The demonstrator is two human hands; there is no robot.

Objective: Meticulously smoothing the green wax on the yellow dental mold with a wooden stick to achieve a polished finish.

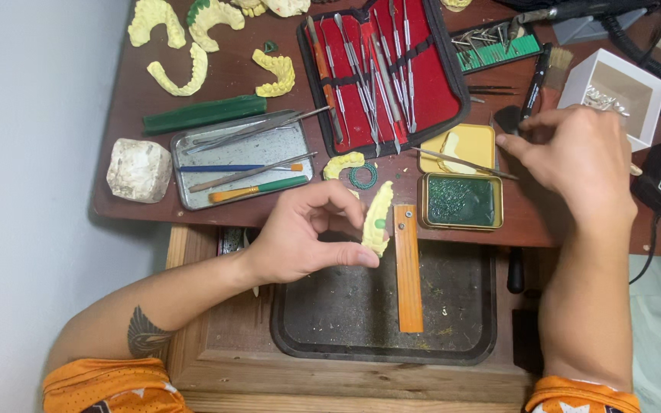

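I see my left hand (300, 237) pinching a pale yellow dental cast (377, 218) between thumb and fingertips, the fingers closed on its lower end. The cast is a curved arch shape, held upright over the front edge of the table (514, 229), with a small green spot of wax on its near face and a ridged tooth row along one side. It sits just beside an orange wooden bench peg (407, 268) that juts out from the table edge over a dark tray (468, 336) below.

My right hand (575, 157) is further out, over the table's right side, its fingers drawn together on a thin metal instrument (464, 162); the tool's shaft runs left across a yellow tin lid (480, 139) with a scrap of pale wax on it. Just below that lid stands an open tin of green wax (460, 201).

Beyond, I see a red-lined case of metal tools (384, 69), a grey metal tray (242, 157) with brushes and picks, a green wax stick (204, 113), a white plaster lump (139, 170), and several more yellow casts (181, 73) near the far left corner. A white box (613, 92) stands at the right.
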